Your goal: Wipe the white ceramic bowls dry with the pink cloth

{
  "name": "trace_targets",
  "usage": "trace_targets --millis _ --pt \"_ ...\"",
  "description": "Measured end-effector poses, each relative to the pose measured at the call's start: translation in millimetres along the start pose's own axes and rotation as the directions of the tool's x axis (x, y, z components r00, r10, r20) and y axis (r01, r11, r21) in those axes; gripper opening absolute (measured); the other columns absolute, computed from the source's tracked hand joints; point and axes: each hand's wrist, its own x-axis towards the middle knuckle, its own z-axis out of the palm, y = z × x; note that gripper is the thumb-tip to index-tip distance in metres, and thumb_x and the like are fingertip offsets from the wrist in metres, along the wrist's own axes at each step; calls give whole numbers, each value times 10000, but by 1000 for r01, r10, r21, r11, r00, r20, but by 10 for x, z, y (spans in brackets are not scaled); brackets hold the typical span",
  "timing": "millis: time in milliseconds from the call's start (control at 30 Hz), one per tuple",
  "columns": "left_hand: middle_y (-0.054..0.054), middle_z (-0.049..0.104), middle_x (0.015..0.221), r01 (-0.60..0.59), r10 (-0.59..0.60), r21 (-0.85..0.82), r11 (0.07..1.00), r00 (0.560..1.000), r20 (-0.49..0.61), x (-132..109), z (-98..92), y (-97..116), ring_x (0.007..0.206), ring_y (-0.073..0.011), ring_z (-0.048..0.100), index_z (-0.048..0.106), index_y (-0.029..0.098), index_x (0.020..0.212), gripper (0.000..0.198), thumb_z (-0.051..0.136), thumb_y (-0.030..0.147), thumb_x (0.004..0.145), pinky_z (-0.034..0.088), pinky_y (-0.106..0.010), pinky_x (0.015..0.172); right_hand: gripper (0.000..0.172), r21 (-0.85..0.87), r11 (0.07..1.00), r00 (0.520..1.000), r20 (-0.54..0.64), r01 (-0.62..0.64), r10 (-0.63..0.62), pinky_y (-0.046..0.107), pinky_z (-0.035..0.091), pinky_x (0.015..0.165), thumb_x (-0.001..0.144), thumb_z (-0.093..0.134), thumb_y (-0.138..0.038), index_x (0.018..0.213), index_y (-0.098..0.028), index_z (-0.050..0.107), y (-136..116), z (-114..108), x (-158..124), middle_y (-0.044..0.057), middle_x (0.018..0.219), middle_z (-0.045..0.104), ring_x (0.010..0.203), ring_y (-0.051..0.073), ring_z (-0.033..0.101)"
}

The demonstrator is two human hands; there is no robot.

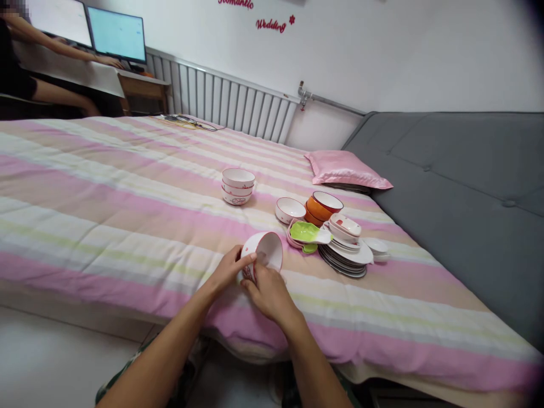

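Note:
Between my two hands a white bowl with a red rim is tilted on its side above the striped bedspread. My left hand grips its outer left wall, thumb near the rim. Fingers of my right hand reach over the near edge into the bowl, the thumb outside. Beyond stands a stack of matching white bowls. One more white bowl sits to the right, beside orange bowls. Green leaf-shaped dishes rest on pink ones, next to a pile of plates topped by small dishes.
A striped bedspread covers the bed. Small white dishes lie right of the plates. A pink pillow rests near the grey headboard. Cables lie at the far edge. A person sits at monitors, back left.

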Motion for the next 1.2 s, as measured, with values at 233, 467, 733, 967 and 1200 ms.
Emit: trace_targets --millis 233,467,733,967,1200 --pt "-92 659 944 52 -53 -24 998 998 -45 31 7 -46 920 -260 584 628 112 955 498 575 549 722 448 -336 786 541 137 981 980 124 140 -157 349 421 902 791 577 -148 1313 -173 437 134 -68 -42 130 1253 599 1112 272 573" --pt "-94 677 921 56 -57 -23 998 997 -56 42 7 -57 908 -265 601 636 115 937 526 579 590 718 464 -332 757 594 143 976 966 177 163 -187 494 187 1117 776 558 -79 1337 -248 463 323 -97 40 71 1461 421 1340 251 385" --pt "-132 671 1075 40 -40 -9 999 999 -25 80 2 -108 1023 -301 599 622 102 1065 604 585 598 723 464 -370 848 571 191 959 958 155 210 -241 541 135 1121 788 560 -112 1330 -276 480 478 -76 97 52 1452 436 1355 245 366" --pt "-158 646 1150 26 -26 13 1000 999 -24 91 2 -109 1060 -321 593 598 97 1128 692 689 566 628 452 -393 898 597 214 951 960 118 224 -253 454 256 1075 781 620 -192 1351 -224 444 381 -184 19 88 1379 514 1231 261 484" --pt "-165 636 1169 26 -26 27 999 1000 5 63 -12 -74 1075 -326 584 587 85 1144 680 664 555 659 447 -400 913 397 176 964 960 162 200 -229 312 419 817 782 629 -214 1174 -174 585 332 -252 -24 97 1111 663 956 240 594"
